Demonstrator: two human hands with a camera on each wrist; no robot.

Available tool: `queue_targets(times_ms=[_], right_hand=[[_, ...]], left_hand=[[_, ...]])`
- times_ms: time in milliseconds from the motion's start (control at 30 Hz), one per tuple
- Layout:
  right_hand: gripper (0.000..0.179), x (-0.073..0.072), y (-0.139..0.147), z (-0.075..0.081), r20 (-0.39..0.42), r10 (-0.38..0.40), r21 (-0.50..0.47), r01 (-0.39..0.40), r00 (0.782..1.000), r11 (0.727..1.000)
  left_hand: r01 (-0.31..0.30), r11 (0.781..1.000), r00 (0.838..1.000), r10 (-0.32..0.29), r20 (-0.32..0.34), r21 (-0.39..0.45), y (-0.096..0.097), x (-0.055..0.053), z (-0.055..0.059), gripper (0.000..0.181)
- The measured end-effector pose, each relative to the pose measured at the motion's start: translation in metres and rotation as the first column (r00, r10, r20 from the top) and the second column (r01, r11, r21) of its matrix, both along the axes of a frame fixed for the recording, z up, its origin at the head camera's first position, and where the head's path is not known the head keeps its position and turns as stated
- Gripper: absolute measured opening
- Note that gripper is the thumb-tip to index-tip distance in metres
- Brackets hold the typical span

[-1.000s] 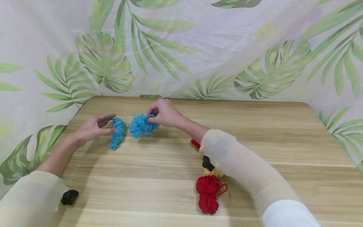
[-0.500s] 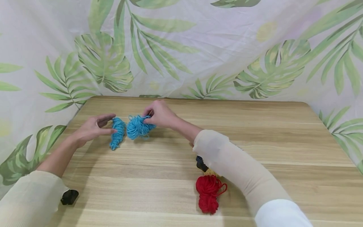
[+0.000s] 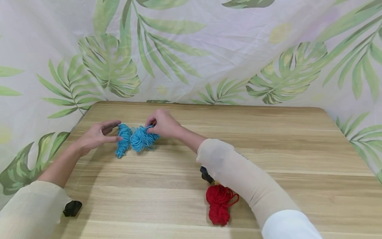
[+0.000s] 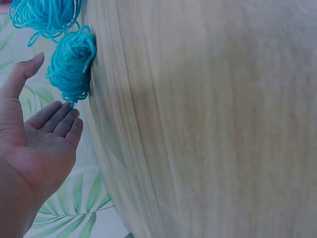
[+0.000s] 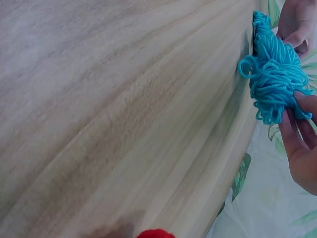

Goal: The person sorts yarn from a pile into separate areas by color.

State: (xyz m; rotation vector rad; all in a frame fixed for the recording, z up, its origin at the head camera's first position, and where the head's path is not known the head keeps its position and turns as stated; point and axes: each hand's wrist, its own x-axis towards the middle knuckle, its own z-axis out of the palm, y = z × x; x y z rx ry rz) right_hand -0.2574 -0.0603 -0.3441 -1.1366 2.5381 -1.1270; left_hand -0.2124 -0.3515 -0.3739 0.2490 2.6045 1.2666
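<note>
At the far left of the table, two bundles of light blue yarn lie side by side. My right hand [image 3: 165, 124] pinches the right-hand, rounder blue yarn bundle [image 3: 142, 140] between thumb and fingers; the right wrist view shows that grip at the bundle's end. The narrower, upright-lying blue yarn bundle [image 3: 123, 141] is right beside it. My left hand [image 3: 96, 136] is at that narrower bundle's left side, thumb and fingers spread apart. In the left wrist view its extended fingers [image 4: 62, 121] come right up to the end of the narrow bundle [image 4: 73, 67].
A red yarn bundle [image 3: 219, 205] lies near the front of the wooden table [image 3: 143, 199], with a bit of yellow yarn showing behind it, mostly hidden by the right sleeve [image 3: 235, 169]. A leaf-printed cloth [image 3: 185, 49] hangs behind the table's back edge.
My right hand has moved left and slightly toward the front with its blue yarn bundle, bringing it up against the narrower one. The left hand has stayed put.
</note>
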Motion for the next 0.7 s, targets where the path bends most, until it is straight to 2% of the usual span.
queue_targets(times_ms=[267, 567, 700], right_hand=[[0.005, 0.0, -0.006, -0.002, 0.004, -0.097, 0.003, 0.097, 0.995, 0.995], [0.006, -0.001, -0.013, -0.004, 0.017, -0.232, -0.03, 0.232, 0.973, 0.972], [0.009, 0.001, -0.017, -0.007, 0.089, -0.254, -0.104, 0.262, 0.963, 0.959]], left_hand=[[-0.003, 1.0, 1.0, 0.003, 0.0, -0.008, 0.0, 0.001, 0.002, 0.082], [0.002, 1.0, 1.0, -0.002, 0.006, 0.013, -0.002, 0.003, 0.003, 0.084], [-0.002, 1.0, 1.0, 0.002, 0.01, 0.012, -0.002, 0.003, 0.003, 0.084]])
